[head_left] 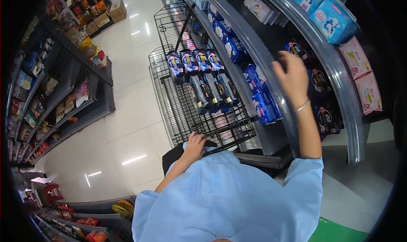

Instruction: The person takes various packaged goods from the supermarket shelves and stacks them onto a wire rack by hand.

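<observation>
My left hand (196, 147) rests at the near end of a black wire cart (163, 89), its fingers bent over the edge; whether it grips the bar is hard to tell. Dark blue and black packs (203, 61) lie in rows on the cart. My right hand (292, 74), with a bracelet at the wrist, is raised in front of the right-hand shelf, fingers apart and nothing in them. Just beyond it is a dark pack (295, 49) on the shelf, with more dark round-labelled packs (321, 80) beside it.
Blue packs (265, 107) stand on the shelf between cart and right hand. Light blue packs (333, 20) and pink packs (368, 93) fill the outer shelf. Snack shelves (63, 102) line the left side of the tiled aisle. A cardboard box (118, 11) sits far off.
</observation>
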Available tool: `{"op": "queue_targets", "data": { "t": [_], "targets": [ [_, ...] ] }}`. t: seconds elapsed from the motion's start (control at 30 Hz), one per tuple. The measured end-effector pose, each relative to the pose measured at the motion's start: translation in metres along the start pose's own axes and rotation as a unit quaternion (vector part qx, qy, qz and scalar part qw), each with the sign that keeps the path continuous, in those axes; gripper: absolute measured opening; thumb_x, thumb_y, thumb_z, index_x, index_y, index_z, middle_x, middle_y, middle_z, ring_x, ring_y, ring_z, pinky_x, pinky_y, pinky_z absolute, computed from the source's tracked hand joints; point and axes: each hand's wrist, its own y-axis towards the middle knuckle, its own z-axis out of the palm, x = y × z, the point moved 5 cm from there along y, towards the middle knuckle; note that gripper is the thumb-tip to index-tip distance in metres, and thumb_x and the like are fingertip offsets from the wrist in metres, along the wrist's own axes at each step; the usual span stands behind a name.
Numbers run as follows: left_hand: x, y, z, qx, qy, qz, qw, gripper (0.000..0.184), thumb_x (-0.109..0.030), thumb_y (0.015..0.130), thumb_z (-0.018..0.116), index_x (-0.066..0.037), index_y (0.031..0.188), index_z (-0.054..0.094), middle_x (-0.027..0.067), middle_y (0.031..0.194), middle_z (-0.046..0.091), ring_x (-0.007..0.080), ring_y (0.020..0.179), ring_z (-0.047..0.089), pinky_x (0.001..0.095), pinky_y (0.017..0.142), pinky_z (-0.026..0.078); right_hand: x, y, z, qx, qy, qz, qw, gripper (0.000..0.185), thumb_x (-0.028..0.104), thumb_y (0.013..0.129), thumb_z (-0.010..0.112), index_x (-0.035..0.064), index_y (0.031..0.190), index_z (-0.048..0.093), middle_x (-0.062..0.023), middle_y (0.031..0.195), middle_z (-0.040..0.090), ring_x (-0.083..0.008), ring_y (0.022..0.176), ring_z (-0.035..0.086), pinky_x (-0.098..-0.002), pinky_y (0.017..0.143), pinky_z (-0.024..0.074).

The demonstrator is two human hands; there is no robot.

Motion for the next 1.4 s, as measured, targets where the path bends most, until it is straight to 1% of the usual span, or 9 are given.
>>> {"op": "queue_targets", "data": {
  "t": [0.1, 0.3, 0.5, 0.6, 0.83, 0.87, 1.03, 1.1, 1.4],
  "targets": [
    [-0.001, 0.000, -0.002, 0.004, -0.001, 0.005, 1.000, 0.045, -0.008, 0.070, 0.066, -0.001, 0.113, 0.055, 0.0115, 0.118, 0.051, 0.0289, 0.118, 0.046, 0.0498, 0.113, 0.024, 0.070, -0.024, 0.063, 0.164, 0.170, -0.012, 0.972, 0.036, 0.029, 0.080, 0.066, 0.0033, 0.105, 0.063, -0.0137, 0.103, 0.065, -0.0305, 0.095, 0.062, -0.0388, 0.082, 0.0495],
    [-0.001, 0.000, -0.003, 0.034, -0.002, 0.002, 0.999, 0.047, -0.010, 0.073, 0.066, 0.000, 0.117, 0.053, 0.0129, 0.121, 0.049, 0.0298, 0.120, 0.044, 0.0508, 0.113, 0.023, 0.136, -0.092, 0.217, 0.344, 0.045, -0.039, 0.937, 0.073, 0.044, 0.078, 0.070, 0.0006, 0.129, 0.042, -0.0203, 0.100, 0.058, -0.0338, 0.091, 0.062, -0.0421, 0.069, 0.0537],
    [0.000, 0.000, -0.004, 0.021, -0.026, 0.017, 0.999, 0.047, -0.008, 0.073, 0.064, 0.002, 0.117, 0.052, 0.0152, 0.122, 0.048, 0.0320, 0.119, 0.044, 0.0514, 0.111, 0.024, 0.167, -0.118, 0.249, 0.233, -0.034, -0.008, 0.972, 0.060, 0.023, 0.080, 0.061, 0.0048, 0.133, 0.039, -0.0218, 0.103, 0.059, -0.0317, 0.088, 0.063, -0.0365, 0.063, 0.0540],
    [0.001, -0.001, -0.005, 0.023, -0.029, 0.019, 0.999, 0.046, -0.010, 0.074, 0.063, 0.000, 0.117, 0.052, 0.0145, 0.122, 0.048, 0.0327, 0.118, 0.044, 0.0527, 0.110, 0.025, 0.163, -0.113, 0.228, 0.271, 0.090, 0.020, 0.958, 0.067, 0.022, 0.076, 0.061, 0.0082, 0.135, 0.035, -0.0256, 0.102, 0.059, -0.0390, 0.091, 0.063, -0.0480, 0.070, 0.0531],
    [-0.003, 0.002, -0.006, 0.040, -0.016, 0.029, 0.999, 0.042, -0.010, 0.077, 0.062, 0.000, 0.117, 0.053, 0.0155, 0.120, 0.050, 0.0332, 0.117, 0.044, 0.0532, 0.110, 0.024, 0.087, -0.066, 0.050, 0.240, 0.389, 0.096, 0.884, 0.049, 0.023, 0.082, 0.065, 0.0040, 0.125, 0.052, -0.0203, 0.110, 0.063, -0.0339, 0.102, 0.062, -0.0382, 0.087, 0.0486],
    [-0.002, 0.002, -0.005, 0.041, -0.012, 0.026, 0.999, 0.042, -0.010, 0.077, 0.062, 0.000, 0.117, 0.053, 0.0155, 0.120, 0.050, 0.0332, 0.117, 0.044, 0.0533, 0.110, 0.023, 0.065, -0.062, 0.025, 0.134, 0.372, 0.056, 0.917, 0.046, 0.019, 0.082, 0.065, 0.0048, 0.124, 0.053, -0.0180, 0.111, 0.063, -0.0307, 0.104, 0.062, -0.0365, 0.089, 0.0486],
    [-0.002, 0.002, -0.004, 0.051, -0.012, 0.009, 0.999, 0.041, -0.009, 0.077, 0.061, 0.000, 0.116, 0.054, 0.0150, 0.120, 0.050, 0.0334, 0.117, 0.044, 0.0532, 0.111, 0.023, -0.071, -0.065, -0.054, 0.045, 0.131, 0.234, 0.962, 0.048, 0.022, 0.087, 0.061, 0.0098, 0.131, 0.049, -0.0161, 0.125, 0.057, -0.0279, 0.112, 0.057, -0.0344, 0.096, 0.0424],
    [-0.003, 0.003, -0.005, 0.046, -0.012, 0.010, 0.999, 0.040, -0.009, 0.077, 0.061, 0.000, 0.115, 0.055, 0.0145, 0.120, 0.050, 0.0333, 0.118, 0.044, 0.0535, 0.110, 0.023, -0.136, -0.080, -0.045, -0.009, -0.044, 0.201, 0.979, 0.048, 0.026, 0.090, 0.059, 0.0118, 0.134, 0.046, -0.0197, 0.130, 0.053, -0.0368, 0.120, 0.051, -0.0391, 0.100, 0.0394],
    [-0.002, 0.002, -0.005, 0.032, -0.009, 0.012, 0.999, 0.039, -0.008, 0.077, 0.060, 0.000, 0.114, 0.055, 0.0136, 0.119, 0.050, 0.0325, 0.117, 0.044, 0.0538, 0.110, 0.024, -0.150, -0.088, -0.030, 0.064, -0.272, 0.185, 0.942, 0.073, 0.029, 0.077, 0.072, 0.0127, 0.140, 0.039, -0.0131, 0.139, 0.044, -0.0332, 0.128, 0.040, -0.0479, 0.106, 0.0313]
  ]
}}
